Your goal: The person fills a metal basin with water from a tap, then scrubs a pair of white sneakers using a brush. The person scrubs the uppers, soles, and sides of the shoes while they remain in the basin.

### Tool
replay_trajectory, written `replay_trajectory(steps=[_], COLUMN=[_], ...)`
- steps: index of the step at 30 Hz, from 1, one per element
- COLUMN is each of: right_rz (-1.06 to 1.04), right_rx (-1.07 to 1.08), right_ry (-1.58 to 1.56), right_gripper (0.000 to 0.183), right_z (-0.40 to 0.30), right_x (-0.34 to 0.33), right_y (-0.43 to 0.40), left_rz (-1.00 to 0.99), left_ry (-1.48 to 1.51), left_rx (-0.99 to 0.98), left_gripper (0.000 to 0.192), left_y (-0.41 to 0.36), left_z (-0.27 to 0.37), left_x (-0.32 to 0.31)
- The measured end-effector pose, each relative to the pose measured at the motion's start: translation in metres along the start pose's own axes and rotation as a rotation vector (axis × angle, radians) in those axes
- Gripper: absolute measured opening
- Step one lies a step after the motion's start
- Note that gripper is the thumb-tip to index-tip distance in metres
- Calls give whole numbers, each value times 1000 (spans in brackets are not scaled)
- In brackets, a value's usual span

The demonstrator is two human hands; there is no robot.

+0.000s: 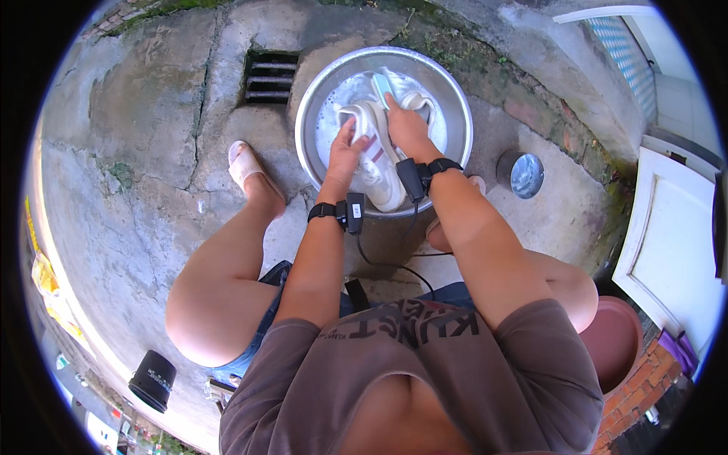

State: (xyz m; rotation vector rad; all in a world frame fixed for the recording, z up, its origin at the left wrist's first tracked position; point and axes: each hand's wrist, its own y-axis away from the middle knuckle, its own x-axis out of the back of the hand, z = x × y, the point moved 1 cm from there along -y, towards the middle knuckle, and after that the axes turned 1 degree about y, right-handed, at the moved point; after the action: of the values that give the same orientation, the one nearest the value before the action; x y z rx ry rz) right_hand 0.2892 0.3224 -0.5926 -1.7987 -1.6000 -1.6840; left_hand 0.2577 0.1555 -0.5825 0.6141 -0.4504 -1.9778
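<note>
A white sneaker (375,156) with dark red side stripes is held over a round metal basin (459,105), its toe near the basin's front rim. My left hand (344,149) grips the sneaker at its heel opening, fingers partly inside. In my right hand (408,132) is a light-blue brush (383,90), beside the sneaker's far end; its bristles cannot be made out. Behind that hand, a second white shoe (420,102) lies partly in the sudsy water (327,133). Both wrists wear black strapped devices with cables.
A metal-barred floor drain (272,78) lies left of the basin. On the right stands a small metal can (524,175) with liquid. A black bucket (152,380) is at lower left, a reddish plastic basin (617,341) at lower right, near a white door (665,227).
</note>
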Motion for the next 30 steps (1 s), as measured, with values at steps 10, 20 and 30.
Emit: replay_trajectory(steps=[10, 20, 30], right_rz=[-18, -36, 91], right_rx=[292, 237, 209], right_ry=[-266, -120, -103], right_gripper=[50, 56, 52], right_z=[-31, -75, -58], right_x=[36, 42, 18], right_y=[64, 65, 57], left_rz=[-39, 14, 89], left_ry=[87, 355, 524], left_rx=[76, 179, 185], left_gripper=[34, 40, 39], left_y=[-12, -11, -8], left_z=[19, 11, -3], left_x=[4, 4, 11])
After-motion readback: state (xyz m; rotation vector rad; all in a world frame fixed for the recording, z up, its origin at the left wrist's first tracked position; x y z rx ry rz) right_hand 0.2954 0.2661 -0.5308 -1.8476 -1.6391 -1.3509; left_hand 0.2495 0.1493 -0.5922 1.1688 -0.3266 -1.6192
